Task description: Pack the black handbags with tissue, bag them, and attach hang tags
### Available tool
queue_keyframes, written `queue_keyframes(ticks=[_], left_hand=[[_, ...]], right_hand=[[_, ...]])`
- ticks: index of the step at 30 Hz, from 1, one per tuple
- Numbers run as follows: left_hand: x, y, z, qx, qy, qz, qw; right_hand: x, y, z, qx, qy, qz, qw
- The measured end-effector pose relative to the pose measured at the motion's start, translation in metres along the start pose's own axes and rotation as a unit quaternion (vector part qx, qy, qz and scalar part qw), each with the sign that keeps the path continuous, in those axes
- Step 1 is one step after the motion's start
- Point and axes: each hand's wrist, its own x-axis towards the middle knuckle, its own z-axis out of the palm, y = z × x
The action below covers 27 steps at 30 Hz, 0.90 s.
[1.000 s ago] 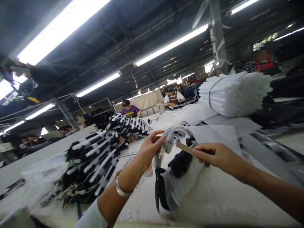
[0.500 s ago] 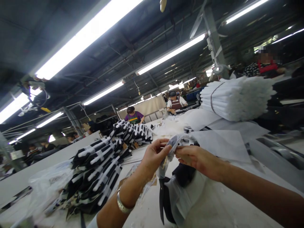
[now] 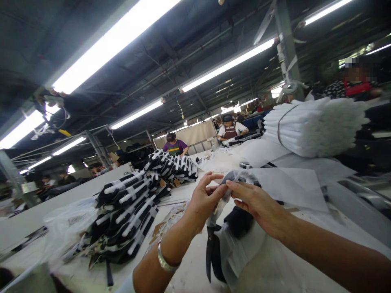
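Between my hands, a dark strap wrapped in thin translucent film (image 3: 235, 176) arches up from the table. My left hand (image 3: 205, 199) pinches its left side between thumb and fingers. From the right, my right hand (image 3: 259, 203) presses its thumb and fingertips against the same film-wrapped part, close to the left fingertips. Below hangs a black piece (image 3: 238, 221) partly covered by whitish film, with a black pointed strap end (image 3: 209, 254) beside it. What lies under the film is hard to make out.
Black folded goods with white tubes (image 3: 128, 203) are piled on the left, beside clear plastic (image 3: 70, 215). A banded bundle of white tubes (image 3: 314, 126) and white sheets (image 3: 293, 183) lie on the right. Two co-workers (image 3: 175, 146) work across the table (image 3: 189, 268); another person sits far right.
My right fingers have moved up and left onto the film-wrapped strap, nearer my left fingertips. The whole view has shifted slightly.
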Motion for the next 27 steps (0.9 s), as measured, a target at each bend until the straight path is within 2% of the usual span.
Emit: queue_keyframes(ticks=[4,6,9,12,15,18,27], left_hand=[[0.002,-0.003,0.004,-0.092,0.028,-0.019,0.995],[0.003,-0.003,0.004,-0.114,0.027,-0.023,0.993],[0.003,-0.004,0.003,-0.125,0.032,-0.017,0.991],[0.002,-0.006,0.003,-0.126,0.039,-0.009,0.991],[0.001,-0.007,0.005,-0.104,0.017,0.004,0.994],[-0.002,-0.006,0.008,-0.073,0.007,0.018,0.997],[-0.007,-0.013,0.020,0.002,0.056,0.084,0.995]], right_hand=[[0.001,-0.002,-0.002,-0.015,0.003,-0.007,1.000],[0.000,-0.005,-0.006,-0.008,-0.029,0.001,1.000],[-0.001,-0.007,-0.016,0.088,-0.078,0.023,0.993],[-0.002,0.001,-0.026,0.185,-0.083,0.033,0.979],[-0.003,0.013,-0.030,0.193,-0.086,0.019,0.977],[-0.006,0.021,-0.025,0.162,-0.083,-0.021,0.983],[-0.006,0.032,0.000,0.152,-0.003,-0.092,0.984]])
